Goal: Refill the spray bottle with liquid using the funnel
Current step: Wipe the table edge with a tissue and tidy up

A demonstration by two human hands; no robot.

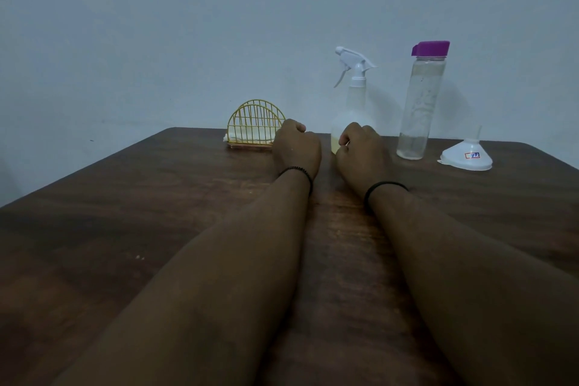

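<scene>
Fingers curled under into loose fists, a person's left hand (296, 147) and right hand (360, 150) rest on a dark brown wooden table (125, 229), side by side near the middle of its far edge, gripping nothing that can be seen. Each wrist carries a thin black band, and both bare forearms stretch back across the tabletop toward the near edge.

Just behind the right hand, partly hidden by its knuckles, stands a translucent plastic spray bottle with a white trigger head (355, 97); the head is screwed on, its nozzle pointing left, and a shallow layer of pale yellowish liquid shows at the base. Whether the knuckles touch it cannot be told.

To the right along the far edge, a tall clear cylindrical bottle with a purple cap (421, 103) stands upright and closed, holding clear liquid. Nearer the far right corner, a white plastic funnel (466, 153) sits mouth down with its spout up, a small label on its side.

Behind the left hand, a yellow wire napkin holder (255, 122) on a wooden base holds white paper napkins.
</scene>
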